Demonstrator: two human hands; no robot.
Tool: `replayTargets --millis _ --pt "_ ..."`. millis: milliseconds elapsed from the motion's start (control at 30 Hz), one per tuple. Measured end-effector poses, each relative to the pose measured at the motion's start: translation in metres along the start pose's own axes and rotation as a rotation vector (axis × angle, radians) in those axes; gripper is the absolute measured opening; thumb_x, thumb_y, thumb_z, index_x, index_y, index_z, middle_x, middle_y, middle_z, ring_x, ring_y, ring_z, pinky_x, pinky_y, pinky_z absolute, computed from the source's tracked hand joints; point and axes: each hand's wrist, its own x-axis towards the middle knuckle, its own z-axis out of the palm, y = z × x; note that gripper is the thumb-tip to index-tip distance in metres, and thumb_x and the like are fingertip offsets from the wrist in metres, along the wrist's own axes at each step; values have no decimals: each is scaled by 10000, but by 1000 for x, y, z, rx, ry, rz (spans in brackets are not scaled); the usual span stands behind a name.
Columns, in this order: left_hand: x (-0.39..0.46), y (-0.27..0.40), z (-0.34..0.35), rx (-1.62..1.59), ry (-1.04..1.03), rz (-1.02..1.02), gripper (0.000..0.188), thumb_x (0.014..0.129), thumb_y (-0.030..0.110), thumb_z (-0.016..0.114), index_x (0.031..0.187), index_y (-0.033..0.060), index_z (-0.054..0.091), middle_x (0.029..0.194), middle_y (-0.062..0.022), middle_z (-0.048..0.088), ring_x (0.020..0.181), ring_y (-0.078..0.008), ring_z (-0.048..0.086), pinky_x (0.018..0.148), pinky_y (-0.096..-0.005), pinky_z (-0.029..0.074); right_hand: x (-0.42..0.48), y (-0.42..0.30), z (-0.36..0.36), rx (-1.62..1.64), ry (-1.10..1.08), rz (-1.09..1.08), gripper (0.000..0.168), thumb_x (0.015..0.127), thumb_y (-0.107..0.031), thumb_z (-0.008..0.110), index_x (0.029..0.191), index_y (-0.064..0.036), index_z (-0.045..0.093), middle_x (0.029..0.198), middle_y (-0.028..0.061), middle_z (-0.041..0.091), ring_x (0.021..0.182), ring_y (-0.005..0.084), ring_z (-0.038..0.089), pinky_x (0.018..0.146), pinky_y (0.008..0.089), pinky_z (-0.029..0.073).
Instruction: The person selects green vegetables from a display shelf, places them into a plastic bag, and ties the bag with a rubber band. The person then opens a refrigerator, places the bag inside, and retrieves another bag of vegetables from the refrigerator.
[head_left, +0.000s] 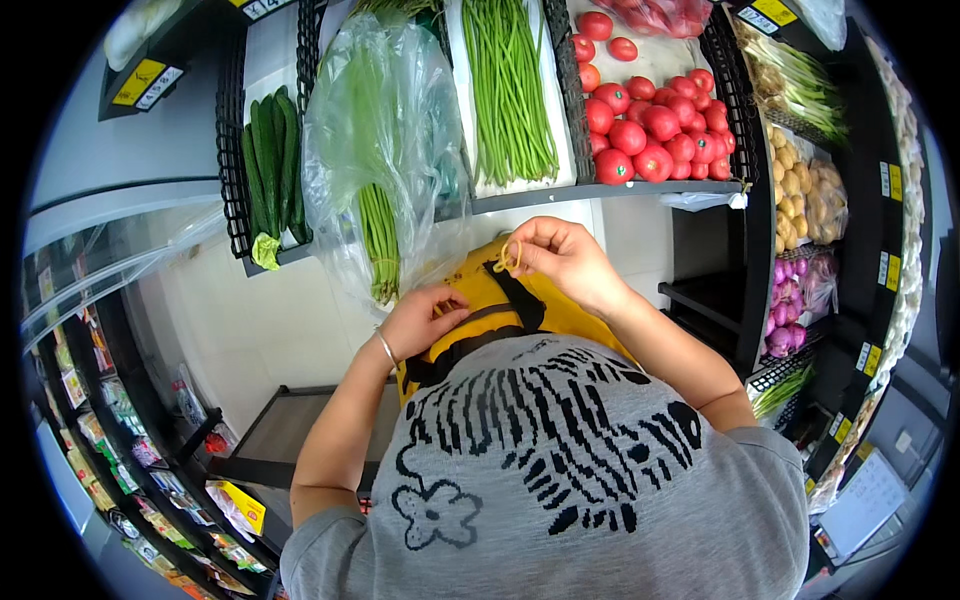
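Between the thumb and fingers of my right hand (566, 262) hang thin yellow rubber bands (509, 257), in front of a yellow apron (555, 296). My left hand (425, 321) is lower and to the left, its fingers curled over the apron, with something thin and yellowish at the fingertips; what it is cannot be made out. Just beyond my left hand, a bunch of green vegetable stalks (380, 232) lies partly in a clear plastic bag (431, 142), the stalk ends towards me. Long green beans (510, 97) lie in the crate to the right of the bag.
Cucumbers (271, 161) fill a black crate at the left, and tomatoes (660, 124) another at the right. Farther right are shelves with potatoes (789, 187) and red onions (785, 307). A dark low shelf (289, 427) stands at the left, near racks of packaged goods (127, 427).
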Motion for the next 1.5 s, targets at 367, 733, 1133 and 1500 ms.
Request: replayTargets --millis 367,733,1133,1500 --pt "-5 8 -19 371 481 209 76 694 86 670 731 35 625 714 -100 612 672 -284 592 616 -350 479 -2 -9 48 -713 -121 -229 80 813 -70 596 866 -10 605 778 129 638 721 226 634 656 305 495" --pt "-5 20 -20 300 665 288 77 691 73 678 713 26 620 702 -111 607 660 -293 586 607 -354 472 5 24 75 -1457 -382 -603 236 734 -65 499 930 57 546 854 197 598 726 309 614 639 367 503" --pt "-9 11 -23 83 256 25 111 757 44 647 860 3 634 808 -104 634 728 -197 618 640 -297 495 23 20 34 -928 14 -556 171 821 -141 567 919 -12 621 869 183 623 793 340 606 707 389 498" --pt "196 20 25 -306 619 92 394 900 161 493 1220 -61 442 1204 -205 523 1122 -290 507 957 -338 386 149 83 -114 -592 820 -90 470 769 -160 616 1172 41 483 1128 246 547 1067 354 531 919 374 418"
